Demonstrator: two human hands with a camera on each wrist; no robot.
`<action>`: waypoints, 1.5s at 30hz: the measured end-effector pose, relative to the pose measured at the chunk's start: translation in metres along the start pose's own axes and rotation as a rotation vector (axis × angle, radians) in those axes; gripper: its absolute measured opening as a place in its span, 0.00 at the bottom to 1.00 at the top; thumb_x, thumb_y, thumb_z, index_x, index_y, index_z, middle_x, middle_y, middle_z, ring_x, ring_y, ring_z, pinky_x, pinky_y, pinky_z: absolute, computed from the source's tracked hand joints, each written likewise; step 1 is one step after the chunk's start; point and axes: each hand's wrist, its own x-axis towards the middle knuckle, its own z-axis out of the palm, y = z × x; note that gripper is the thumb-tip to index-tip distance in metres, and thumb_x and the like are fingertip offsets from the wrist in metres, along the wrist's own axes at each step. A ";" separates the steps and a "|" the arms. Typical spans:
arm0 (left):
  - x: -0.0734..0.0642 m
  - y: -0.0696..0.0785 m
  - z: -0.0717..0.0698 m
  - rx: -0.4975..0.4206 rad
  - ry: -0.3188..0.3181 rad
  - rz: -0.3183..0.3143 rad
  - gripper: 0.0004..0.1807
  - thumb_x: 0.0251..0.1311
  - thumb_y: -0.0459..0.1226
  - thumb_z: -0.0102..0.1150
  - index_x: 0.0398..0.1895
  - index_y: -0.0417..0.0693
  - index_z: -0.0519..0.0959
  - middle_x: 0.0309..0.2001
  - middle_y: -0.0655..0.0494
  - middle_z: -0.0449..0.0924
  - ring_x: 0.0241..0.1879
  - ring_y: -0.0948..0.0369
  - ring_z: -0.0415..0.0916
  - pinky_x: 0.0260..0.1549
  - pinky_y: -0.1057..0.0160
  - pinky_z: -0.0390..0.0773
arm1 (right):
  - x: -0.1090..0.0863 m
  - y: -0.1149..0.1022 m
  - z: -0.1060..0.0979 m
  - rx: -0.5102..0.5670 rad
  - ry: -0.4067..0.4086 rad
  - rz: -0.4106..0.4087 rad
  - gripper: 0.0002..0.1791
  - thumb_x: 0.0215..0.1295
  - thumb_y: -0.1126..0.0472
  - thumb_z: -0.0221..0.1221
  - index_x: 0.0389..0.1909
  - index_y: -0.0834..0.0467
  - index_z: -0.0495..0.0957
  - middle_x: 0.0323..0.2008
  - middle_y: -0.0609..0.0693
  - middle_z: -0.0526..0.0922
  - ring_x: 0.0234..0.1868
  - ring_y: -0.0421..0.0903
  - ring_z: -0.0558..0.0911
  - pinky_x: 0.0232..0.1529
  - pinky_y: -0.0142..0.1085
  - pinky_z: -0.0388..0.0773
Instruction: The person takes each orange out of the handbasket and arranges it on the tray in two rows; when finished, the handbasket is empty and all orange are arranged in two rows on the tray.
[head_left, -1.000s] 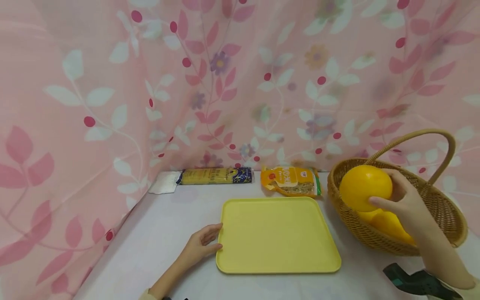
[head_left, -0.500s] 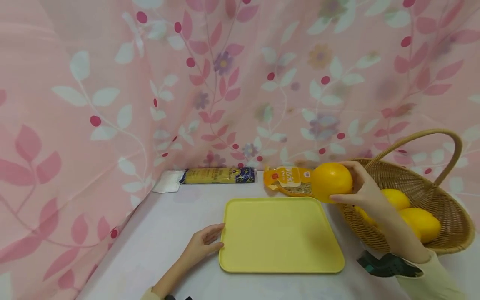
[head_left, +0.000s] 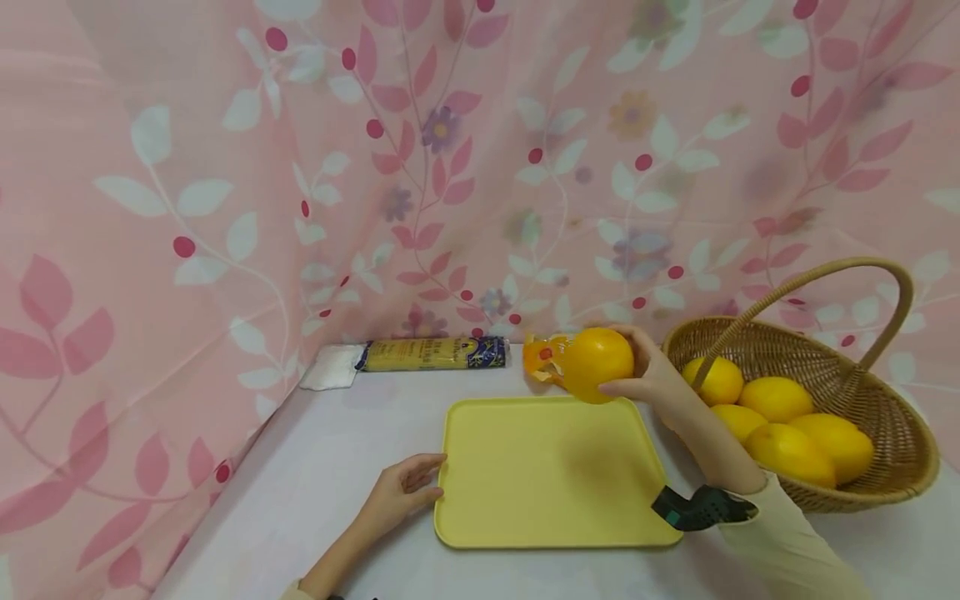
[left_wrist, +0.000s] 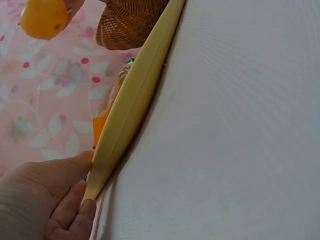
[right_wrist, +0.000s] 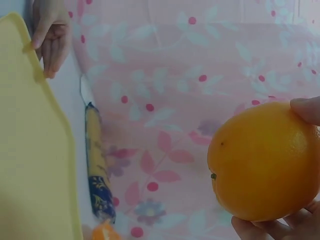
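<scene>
My right hand (head_left: 645, 371) grips a large round orange (head_left: 597, 363) in the air above the far edge of a yellow tray (head_left: 525, 475). In the right wrist view the orange (right_wrist: 265, 162) shows its small green stem end, with the thumb on one side and fingers on the other. The left hand (head_left: 401, 489) rests at the tray's left edge, thumb and fingertips touching the rim at separate spots. Seen from the left wrist, that hand (left_wrist: 45, 195) meets the end of the tray (left_wrist: 132, 100), which lies flat on the table.
A wicker basket (head_left: 896, 417) with a tall handle stands at the right, holding several yellow fruits (head_left: 787, 454). Along the back lie a noodle packet (head_left: 431, 353), a white paper piece (head_left: 332, 367) and an orange food bag (head_left: 542, 357), partly hidden by the held orange. Floral curtain surrounds the table.
My right hand has carried the orange left, out from over the basket to above the tray's far edge. The fruits in the basket show more fully. The left hand stays at the tray.
</scene>
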 end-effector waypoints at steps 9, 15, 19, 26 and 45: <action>-0.001 -0.022 0.000 -0.009 0.019 -0.006 0.23 0.50 0.25 0.60 0.51 0.27 0.69 0.51 0.34 0.70 0.54 0.44 0.65 0.50 0.59 0.68 | 0.022 0.011 0.010 0.001 -0.072 0.101 0.38 0.50 0.70 0.60 0.61 0.63 0.51 0.55 0.61 0.61 0.48 0.50 0.70 0.46 0.38 0.74; 0.001 -0.027 -0.003 -0.002 0.000 0.009 0.22 0.50 0.23 0.58 0.51 0.25 0.68 0.52 0.32 0.69 0.54 0.43 0.63 0.50 0.57 0.68 | 0.034 0.022 0.017 -0.021 -0.058 0.124 0.38 0.49 0.69 0.62 0.60 0.64 0.53 0.54 0.62 0.63 0.48 0.53 0.70 0.46 0.39 0.74; 0.003 -0.030 -0.002 -0.034 -0.014 0.007 0.23 0.51 0.23 0.58 0.52 0.26 0.67 0.53 0.34 0.68 0.55 0.44 0.62 0.51 0.60 0.67 | 0.040 0.025 0.018 -0.054 -0.061 0.138 0.40 0.48 0.67 0.64 0.62 0.63 0.54 0.56 0.62 0.63 0.52 0.56 0.67 0.48 0.42 0.73; 0.003 -0.026 -0.002 -0.045 -0.038 0.027 0.23 0.53 0.26 0.58 0.53 0.27 0.67 0.53 0.33 0.68 0.54 0.43 0.64 0.51 0.60 0.68 | 0.052 0.033 0.034 -0.083 -0.082 0.154 0.41 0.49 0.64 0.65 0.63 0.61 0.53 0.56 0.61 0.63 0.53 0.56 0.66 0.50 0.45 0.71; 0.002 -0.023 -0.004 -0.160 -0.058 -0.115 0.28 0.51 0.25 0.59 0.56 0.26 0.63 0.58 0.32 0.61 0.59 0.45 0.57 0.54 0.63 0.64 | 0.068 0.065 0.083 -0.097 -0.087 0.141 0.43 0.45 0.65 0.68 0.63 0.59 0.58 0.57 0.56 0.65 0.53 0.54 0.69 0.50 0.44 0.72</action>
